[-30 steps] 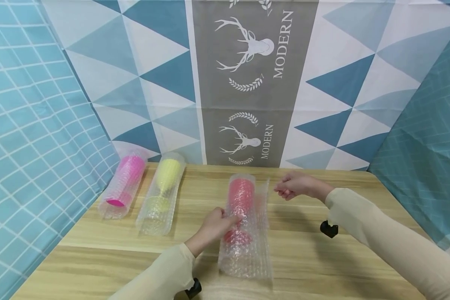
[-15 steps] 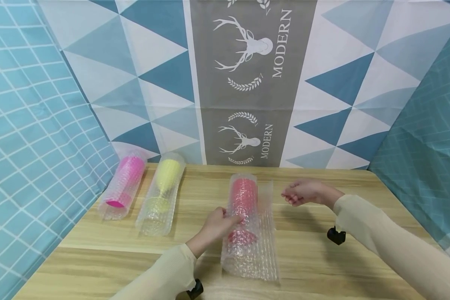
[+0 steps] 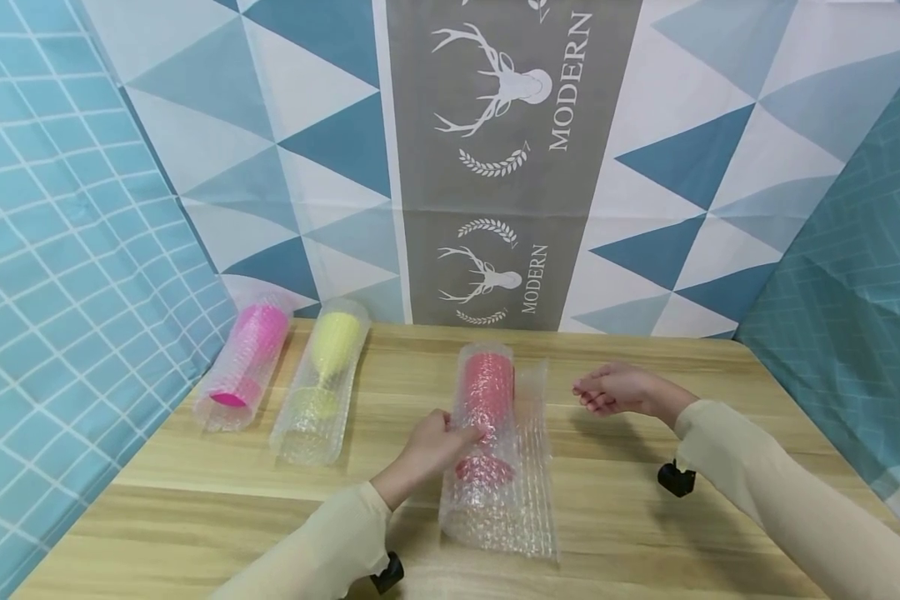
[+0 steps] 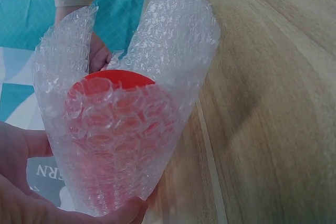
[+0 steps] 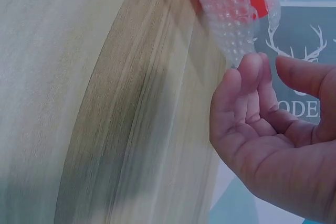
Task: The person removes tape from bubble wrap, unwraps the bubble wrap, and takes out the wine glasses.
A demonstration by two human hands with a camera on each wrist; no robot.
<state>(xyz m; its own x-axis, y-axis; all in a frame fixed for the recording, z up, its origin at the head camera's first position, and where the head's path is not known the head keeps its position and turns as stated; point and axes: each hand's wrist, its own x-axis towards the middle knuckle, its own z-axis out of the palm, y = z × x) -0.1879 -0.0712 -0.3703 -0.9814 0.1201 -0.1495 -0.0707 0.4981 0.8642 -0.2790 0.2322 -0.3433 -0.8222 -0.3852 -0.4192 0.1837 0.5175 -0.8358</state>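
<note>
A red goblet (image 3: 489, 392) lies on its side, rolled in clear bubble wrap (image 3: 495, 517), whose loose edge stands up along its right side. My left hand (image 3: 431, 450) grips the roll from the left, thumb on top; in the left wrist view the red rim of the goblet's end (image 4: 121, 78) shows inside the open end of the wrap. To the right of the loose edge, my right hand (image 3: 622, 389) hovers over the table, apart from the wrap. Its fingers (image 5: 249, 74) are loosely curled, the thumb stands off, and nothing shows between them.
At the back left lie a bubble-wrapped pink goblet (image 3: 243, 362) and a bubble-wrapped yellow goblet (image 3: 322, 379), side by side. The wooden table (image 3: 195, 517) meets a patterned cloth backdrop (image 3: 480, 167) at its far edge, with a tiled-pattern sheet (image 3: 60, 275) along the left.
My right hand has moved away from the wrap, to the right and slightly nearer. The wrap's loose edge spreads further right. My left hand keeps its hold on the roll.
</note>
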